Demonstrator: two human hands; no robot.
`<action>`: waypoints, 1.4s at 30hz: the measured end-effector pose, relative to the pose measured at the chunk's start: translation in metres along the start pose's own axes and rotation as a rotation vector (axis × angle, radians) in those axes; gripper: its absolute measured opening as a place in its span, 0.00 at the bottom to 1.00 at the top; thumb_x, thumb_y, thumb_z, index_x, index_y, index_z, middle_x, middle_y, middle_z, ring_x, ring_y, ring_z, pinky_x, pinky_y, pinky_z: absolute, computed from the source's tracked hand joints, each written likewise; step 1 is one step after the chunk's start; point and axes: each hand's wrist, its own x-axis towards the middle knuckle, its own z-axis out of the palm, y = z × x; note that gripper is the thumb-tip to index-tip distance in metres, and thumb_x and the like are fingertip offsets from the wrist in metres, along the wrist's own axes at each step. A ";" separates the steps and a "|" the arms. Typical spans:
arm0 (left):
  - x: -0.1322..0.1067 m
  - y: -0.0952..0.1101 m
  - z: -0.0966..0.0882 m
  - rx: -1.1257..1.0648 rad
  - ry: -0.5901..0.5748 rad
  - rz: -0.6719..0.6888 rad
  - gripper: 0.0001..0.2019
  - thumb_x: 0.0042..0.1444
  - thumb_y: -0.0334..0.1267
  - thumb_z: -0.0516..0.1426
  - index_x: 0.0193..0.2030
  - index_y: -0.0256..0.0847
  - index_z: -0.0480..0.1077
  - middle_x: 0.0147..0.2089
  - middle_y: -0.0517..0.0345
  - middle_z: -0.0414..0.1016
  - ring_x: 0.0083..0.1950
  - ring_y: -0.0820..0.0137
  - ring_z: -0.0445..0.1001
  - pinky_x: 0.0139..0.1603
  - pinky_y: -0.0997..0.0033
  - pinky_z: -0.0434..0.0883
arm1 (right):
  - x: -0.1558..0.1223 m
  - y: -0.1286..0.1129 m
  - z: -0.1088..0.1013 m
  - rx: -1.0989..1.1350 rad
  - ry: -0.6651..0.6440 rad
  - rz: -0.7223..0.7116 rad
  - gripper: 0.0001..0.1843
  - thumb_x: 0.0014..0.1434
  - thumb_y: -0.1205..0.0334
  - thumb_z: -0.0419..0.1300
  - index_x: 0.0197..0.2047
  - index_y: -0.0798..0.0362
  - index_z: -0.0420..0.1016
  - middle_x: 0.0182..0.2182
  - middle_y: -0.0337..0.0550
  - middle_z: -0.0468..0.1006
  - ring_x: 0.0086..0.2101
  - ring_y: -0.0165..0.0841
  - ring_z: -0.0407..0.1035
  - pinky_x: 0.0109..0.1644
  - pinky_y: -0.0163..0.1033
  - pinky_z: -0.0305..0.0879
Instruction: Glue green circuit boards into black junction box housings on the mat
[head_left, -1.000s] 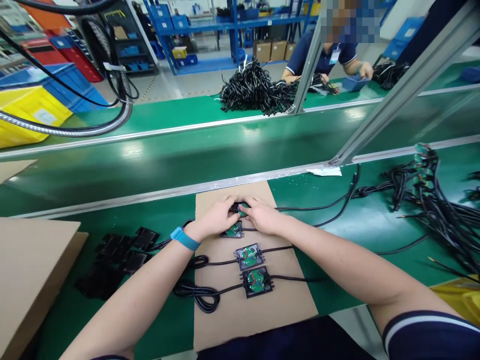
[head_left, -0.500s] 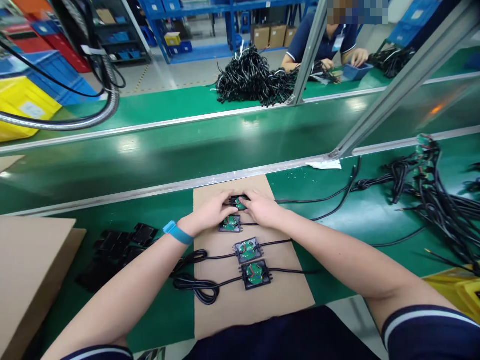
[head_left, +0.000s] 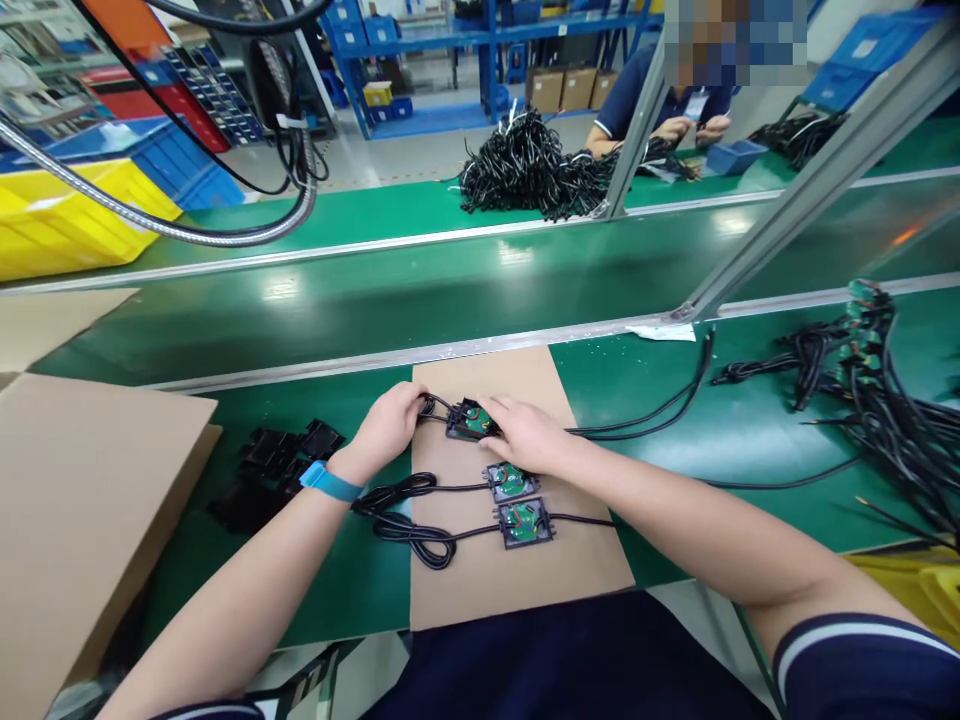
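Note:
My left hand (head_left: 388, 430), a blue band on its wrist, pinches the black cable (head_left: 428, 408) at the upper left of the cardboard sheet. My right hand (head_left: 523, 432) grips a small black plastic case (head_left: 472, 420) with a green circuit board in it, thumb and fingers at its right side. A second case seems to lie against or under this one, largely hidden. Below them, an open case (head_left: 512, 482) and another open case (head_left: 525, 523) lie on the cardboard, each with a green board, wires and black cable.
The cardboard sheet (head_left: 465, 600) covers part of the green bench. Black plastic parts (head_left: 277, 460) lie left, near a cardboard box (head_left: 90, 490). Cables with boards (head_left: 862, 350) are heaped right. Beyond the metal rail, a co-worker (head_left: 637, 100) sits near a cable pile (head_left: 525, 165).
My left hand has moved left from the upper cases to the cable. The two upper cases have come together under my right hand. The camera view has shifted.

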 end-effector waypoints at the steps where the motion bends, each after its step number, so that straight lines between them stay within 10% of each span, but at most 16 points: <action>1: -0.003 -0.002 -0.001 0.035 -0.033 0.028 0.15 0.69 0.39 0.45 0.51 0.42 0.71 0.46 0.49 0.75 0.48 0.61 0.74 0.52 0.60 0.70 | 0.002 0.000 0.003 -0.008 -0.002 0.024 0.36 0.63 0.58 0.63 0.71 0.56 0.57 0.61 0.60 0.69 0.57 0.46 0.69 0.62 0.51 0.66; 7: -0.017 -0.023 -0.003 0.132 -0.132 0.006 0.41 0.53 0.57 0.64 0.68 0.41 0.60 0.56 0.44 0.71 0.58 0.51 0.69 0.60 0.50 0.68 | 0.016 -0.004 0.006 -0.015 0.083 0.080 0.30 0.62 0.55 0.64 0.64 0.55 0.65 0.56 0.55 0.72 0.54 0.44 0.70 0.58 0.48 0.67; 13: -0.009 -0.020 -0.014 0.140 -0.185 -0.006 0.16 0.57 0.38 0.58 0.53 0.40 0.68 0.46 0.49 0.72 0.50 0.57 0.72 0.53 0.57 0.70 | 0.023 -0.010 0.016 -0.010 0.032 0.064 0.28 0.59 0.57 0.67 0.60 0.55 0.68 0.51 0.52 0.74 0.52 0.43 0.69 0.57 0.46 0.67; 23: -0.009 -0.003 -0.022 0.299 -0.233 0.034 0.31 0.57 0.29 0.52 0.70 0.37 0.55 0.57 0.41 0.72 0.58 0.51 0.71 0.58 0.51 0.70 | 0.024 0.001 0.017 0.037 -0.029 0.120 0.40 0.56 0.59 0.66 0.69 0.54 0.59 0.53 0.57 0.76 0.51 0.46 0.72 0.54 0.48 0.68; 32: 0.084 -0.038 -0.071 0.403 -0.039 0.021 0.34 0.58 0.30 0.53 0.72 0.42 0.53 0.57 0.42 0.69 0.60 0.50 0.67 0.61 0.52 0.67 | 0.106 0.021 -0.090 -0.026 -0.013 0.082 0.42 0.54 0.54 0.72 0.68 0.57 0.65 0.52 0.55 0.79 0.50 0.46 0.74 0.54 0.47 0.69; 38: 0.135 -0.114 -0.115 0.739 -0.016 -0.102 0.28 0.60 0.34 0.51 0.68 0.38 0.57 0.51 0.36 0.69 0.57 0.44 0.67 0.52 0.49 0.68 | 0.165 0.052 -0.139 -0.182 -0.135 0.241 0.11 0.61 0.64 0.63 0.47 0.57 0.80 0.39 0.51 0.83 0.39 0.42 0.77 0.44 0.43 0.71; 42: 0.147 -0.171 -0.118 0.830 -0.052 -0.225 0.25 0.61 0.35 0.48 0.66 0.35 0.59 0.50 0.32 0.69 0.55 0.43 0.67 0.47 0.50 0.68 | 0.205 0.089 -0.165 -0.247 -0.155 0.295 0.10 0.62 0.57 0.64 0.39 0.56 0.81 0.30 0.48 0.81 0.34 0.39 0.76 0.43 0.44 0.71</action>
